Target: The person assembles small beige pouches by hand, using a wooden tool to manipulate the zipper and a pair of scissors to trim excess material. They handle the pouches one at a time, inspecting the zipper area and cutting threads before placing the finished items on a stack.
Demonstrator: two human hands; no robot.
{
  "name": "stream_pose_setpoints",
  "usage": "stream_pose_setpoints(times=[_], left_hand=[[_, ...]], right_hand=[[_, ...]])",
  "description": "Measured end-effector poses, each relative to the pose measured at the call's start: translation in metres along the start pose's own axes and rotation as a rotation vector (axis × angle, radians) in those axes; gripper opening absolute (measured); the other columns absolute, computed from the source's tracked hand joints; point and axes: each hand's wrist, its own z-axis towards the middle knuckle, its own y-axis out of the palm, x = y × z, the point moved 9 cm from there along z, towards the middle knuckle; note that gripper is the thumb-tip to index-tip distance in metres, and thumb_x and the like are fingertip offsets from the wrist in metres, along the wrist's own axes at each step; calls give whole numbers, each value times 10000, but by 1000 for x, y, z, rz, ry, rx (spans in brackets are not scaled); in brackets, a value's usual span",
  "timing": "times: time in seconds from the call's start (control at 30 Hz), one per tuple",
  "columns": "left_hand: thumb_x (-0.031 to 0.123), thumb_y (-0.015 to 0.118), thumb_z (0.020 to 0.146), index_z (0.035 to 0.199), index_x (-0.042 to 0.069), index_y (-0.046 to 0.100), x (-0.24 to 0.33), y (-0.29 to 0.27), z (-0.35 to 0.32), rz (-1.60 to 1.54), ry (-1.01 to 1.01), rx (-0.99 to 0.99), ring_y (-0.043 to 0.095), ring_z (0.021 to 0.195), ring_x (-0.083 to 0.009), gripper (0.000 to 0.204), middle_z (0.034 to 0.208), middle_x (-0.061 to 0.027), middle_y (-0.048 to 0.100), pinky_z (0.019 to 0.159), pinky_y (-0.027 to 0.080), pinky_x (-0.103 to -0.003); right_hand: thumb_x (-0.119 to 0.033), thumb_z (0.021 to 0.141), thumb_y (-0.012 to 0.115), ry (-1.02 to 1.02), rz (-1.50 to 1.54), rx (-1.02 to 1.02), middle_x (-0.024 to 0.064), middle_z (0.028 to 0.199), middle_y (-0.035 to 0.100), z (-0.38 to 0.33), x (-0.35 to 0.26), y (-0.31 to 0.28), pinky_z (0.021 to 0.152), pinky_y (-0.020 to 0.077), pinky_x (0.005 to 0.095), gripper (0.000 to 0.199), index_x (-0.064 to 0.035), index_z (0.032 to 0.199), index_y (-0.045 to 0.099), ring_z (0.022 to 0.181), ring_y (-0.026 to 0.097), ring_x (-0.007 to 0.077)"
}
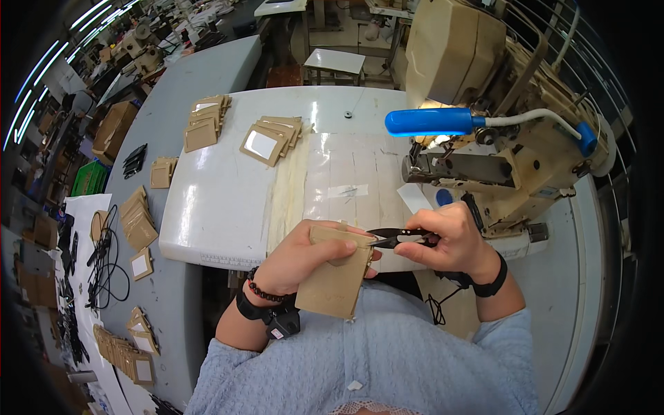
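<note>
My left hand (304, 256) grips a flat tan badge holder or small pouch (333, 283), thumb across its upper face and fingers behind it. In my right hand (449, 235) is a pair of black thread snips (394, 237), squeezed between thumb and fingers. The snips' tips touch or nearly touch the pouch's upper right corner. Whether a thread lies between the blades is too small to tell. The pouch is tilted and held in front of my body, just off the near edge of the white sewing table (214, 207).
A sewing machine (532, 166) with a blue lamp (432, 122) stands at the right. Tan pouches with white windows (266, 142) lie in stacks on the table; more piles (138, 218) sit on the grey side table (173, 277). Black cords (104, 259) lie at the left.
</note>
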Motion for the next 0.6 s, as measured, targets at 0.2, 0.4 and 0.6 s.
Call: stream_pose_setpoints(times=[0.2,0.4,0.6], left_hand=[[109,597,867,1150,-113,544,-4,1,1,-67,-61,0,698,868,-323,364,1019,-268,663,782,584,-396],[88,584,870,1146,-128,537,-10,1,1,-113,-77,-3,692,896,-333,354,1021,-278,661,810,584,-412],[77,594,867,1131,-139,550,-8,2,0,-67,-93,-17,689,911,-333,344,1010,-275,663,817,586,-429]], right_hand=[[-348,704,826,-150,-184,58,31,461,462,2,-13,-4,391,332,303,344,-85,677,607,381,473,202],[-342,726,809,-204,-209,46,35,445,441,3,-19,-5,383,336,324,369,-107,637,539,372,472,216],[-355,728,806,-166,-177,-2,27,451,444,0,-14,-1,387,333,312,344,-96,656,591,376,469,213]])
